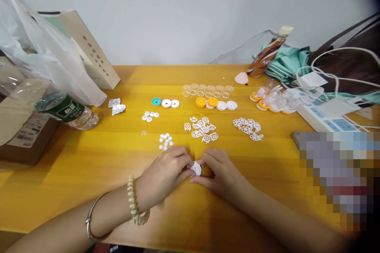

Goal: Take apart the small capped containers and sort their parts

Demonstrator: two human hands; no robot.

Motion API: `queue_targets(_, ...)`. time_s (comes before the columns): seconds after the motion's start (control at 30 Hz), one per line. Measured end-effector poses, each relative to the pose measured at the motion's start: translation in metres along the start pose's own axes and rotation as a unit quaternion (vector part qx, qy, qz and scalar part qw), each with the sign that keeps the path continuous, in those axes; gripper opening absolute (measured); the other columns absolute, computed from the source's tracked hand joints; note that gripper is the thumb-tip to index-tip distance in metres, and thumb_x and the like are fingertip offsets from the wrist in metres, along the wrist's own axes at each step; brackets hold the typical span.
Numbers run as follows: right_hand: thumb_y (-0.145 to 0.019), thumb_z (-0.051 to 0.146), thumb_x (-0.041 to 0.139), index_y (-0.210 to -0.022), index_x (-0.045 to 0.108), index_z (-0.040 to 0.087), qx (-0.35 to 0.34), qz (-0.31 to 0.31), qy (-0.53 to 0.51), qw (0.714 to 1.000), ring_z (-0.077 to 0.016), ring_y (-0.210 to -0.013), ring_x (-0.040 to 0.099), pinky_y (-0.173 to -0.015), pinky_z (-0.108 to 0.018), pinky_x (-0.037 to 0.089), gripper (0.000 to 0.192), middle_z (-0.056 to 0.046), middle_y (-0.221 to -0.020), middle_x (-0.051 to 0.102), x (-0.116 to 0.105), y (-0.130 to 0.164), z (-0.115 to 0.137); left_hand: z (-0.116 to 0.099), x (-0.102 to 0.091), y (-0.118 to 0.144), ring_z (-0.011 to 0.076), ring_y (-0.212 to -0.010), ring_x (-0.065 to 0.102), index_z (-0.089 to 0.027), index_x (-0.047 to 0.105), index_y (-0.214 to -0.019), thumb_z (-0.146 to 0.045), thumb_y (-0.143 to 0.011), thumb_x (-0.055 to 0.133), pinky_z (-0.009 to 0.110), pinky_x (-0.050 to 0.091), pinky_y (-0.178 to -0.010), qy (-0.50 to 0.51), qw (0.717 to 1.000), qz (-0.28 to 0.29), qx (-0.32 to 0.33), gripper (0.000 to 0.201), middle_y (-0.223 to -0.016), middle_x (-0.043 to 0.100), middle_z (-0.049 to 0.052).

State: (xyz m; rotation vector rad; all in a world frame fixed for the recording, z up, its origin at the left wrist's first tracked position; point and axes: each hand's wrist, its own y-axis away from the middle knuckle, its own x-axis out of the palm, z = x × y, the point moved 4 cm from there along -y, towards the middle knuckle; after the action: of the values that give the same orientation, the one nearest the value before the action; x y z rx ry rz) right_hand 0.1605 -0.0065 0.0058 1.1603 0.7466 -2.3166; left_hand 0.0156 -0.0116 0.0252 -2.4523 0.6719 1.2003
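Yellow table (89, 158) is backed by a pale wall. A plastic bag (44, 55) and bottle (67, 110) are seen at left. White cutouts (202, 128) and caps (215, 103) are spread mid-table. Near the front edge, a small white disc (196, 168) is pinched between fingertips of the left hand (163, 176) and right hand (221, 174), both closed on it.

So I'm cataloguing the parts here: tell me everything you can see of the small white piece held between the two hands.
The small white piece is a round, disc-like part that looks like moulded plastic, with a dark mark or hole on its face; finer detail is too small to tell. It sits low over the yellow wooden table, near the front edge, pinched from both sides: the left hand grips its left edge with its fingertips and the right hand grips its right. Much of it is hidden by the fingers.
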Motion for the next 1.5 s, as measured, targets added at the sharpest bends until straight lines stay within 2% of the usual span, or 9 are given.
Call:
queue_targets(0.33, -0.070, 0.024, 0.071, -0.073, 0.051, 0.019, -0.011, -0.012, 0.020, 1.000, -0.0157, -0.070, 0.050, -0.065, -0.028, 0.035, 0.021, -0.001, -0.075, 0.058, 0.000, 0.002, 0.005, -0.007, 0.002, 0.000, 0.0168, -0.067, 0.057, -0.014, 0.061, -0.074, -0.021, -0.077, 0.062, 0.028, 0.048, -0.059, -0.112, 0.993, 0.017, -0.013, 0.007, -0.074, 0.059, 0.003)
queue_targets(0.5, -0.068, 0.018, 0.072, -0.072, 0.051, 0.019, -0.001, -0.018, 0.010, 1.000, -0.0155, -0.070, 0.050, -0.065, -0.028, 0.035, 0.021, 0.000, -0.073, 0.058, -0.001, 0.001, 0.005, -0.013, 0.004, 0.002, 0.0171, -0.062, 0.054, -0.014, 0.057, -0.069, -0.018, -0.080, 0.057, 0.029, 0.048, -0.055, -0.185, 0.979, -0.033, 0.077, 0.012, -0.067, 0.057, 0.002)
queue_targets(0.7, -0.069, 0.024, 0.073, -0.074, 0.053, 0.019, 0.004, -0.008, -0.008, 1.000, -0.0161, -0.070, 0.051, -0.065, -0.028, 0.036, 0.021, -0.001, -0.073, 0.058, -0.001, 0.001, 0.003, -0.018, 0.004, 0.009, 0.0189, -0.066, 0.055, -0.012, 0.059, -0.078, -0.019, -0.086, 0.051, 0.033, 0.050, -0.060, -0.233, 0.961, -0.036, 0.141, 0.013, -0.072, 0.059, 0.005)
queue_targets(0.8, -0.071, 0.030, 0.072, -0.075, 0.053, 0.019, 0.009, -0.012, -0.019, 1.000, -0.0157, -0.070, 0.051, -0.065, -0.028, 0.036, 0.023, -0.001, -0.075, 0.059, -0.002, 0.001, 0.001, -0.011, -0.016, 0.008, 0.0162, -0.066, 0.056, -0.013, 0.061, -0.080, -0.019, -0.089, 0.047, 0.031, 0.051, -0.063, -0.174, 0.974, -0.082, 0.121, 0.018, -0.072, 0.061, 0.005)
queue_targets(0.9, -0.071, 0.030, 0.072, -0.077, 0.054, 0.019, 0.018, -0.005, -0.027, 0.999, -0.0152, -0.071, 0.051, -0.065, -0.027, 0.037, 0.022, -0.001, -0.076, 0.059, -0.002, 0.001, -0.001, 0.009, -0.044, 0.004, 0.0145, -0.067, 0.057, -0.013, 0.063, -0.083, -0.019, -0.088, 0.048, 0.028, 0.050, -0.065, -0.127, 0.981, -0.131, 0.058, 0.016, -0.074, 0.062, 0.004)
queue_targets(1.0, -0.073, 0.031, 0.070, -0.077, 0.054, 0.019, 0.021, 0.009, -0.034, 0.999, -0.0152, -0.070, 0.051, -0.064, -0.027, 0.038, 0.020, -0.001, -0.076, 0.058, -0.003, 0.000, -0.002, 0.030, -0.061, 0.000, 0.0138, -0.068, 0.057, -0.014, 0.064, -0.084, -0.020, -0.085, 0.053, 0.027, 0.048, -0.065, -0.136, 0.982, -0.133, -0.006, 0.013, -0.075, 0.062, 0.004)
queue_targets(1.23, -0.074, 0.031, 0.069, -0.078, 0.055, 0.019, 0.032, 0.021, -0.030, 0.999, -0.0172, -0.072, 0.052, -0.065, -0.028, 0.039, 0.019, -0.002, -0.076, 0.058, -0.003, 0.000, -0.002, 0.045, -0.056, -0.002, 0.0125, -0.065, 0.057, -0.016, 0.064, -0.079, -0.023, -0.086, 0.053, 0.024, 0.044, -0.061, -0.186, 0.979, -0.064, -0.057, 0.015, -0.073, 0.061, 0.002)
queue_targets(1.4, -0.075, 0.030, 0.069, -0.080, 0.056, 0.019, 0.028, 0.012, -0.047, 0.998, -0.0164, -0.073, 0.052, -0.066, -0.028, 0.039, 0.018, -0.002, -0.078, 0.059, -0.004, 0.000, -0.002, 0.041, -0.055, -0.001, 0.0130, -0.069, 0.058, -0.016, 0.065, -0.086, -0.025, -0.087, 0.053, 0.026, 0.046, -0.066, -0.152, 0.985, -0.064, -0.042, 0.015, -0.079, 0.062, 0.002)
queue_targets(1.5, -0.074, 0.028, 0.070, -0.083, 0.058, 0.018, 0.032, 0.019, -0.057, 0.998, -0.0160, -0.073, 0.052, -0.066, -0.028, 0.039, 0.018, -0.002, -0.076, 0.059, -0.003, 0.000, -0.004, 0.032, -0.050, 0.000, 0.0143, -0.077, 0.058, -0.016, 0.063, -0.092, -0.027, -0.089, 0.050, 0.028, 0.047, -0.071, -0.142, 0.986, -0.086, 0.007, 0.017, -0.086, 0.063, 0.004)
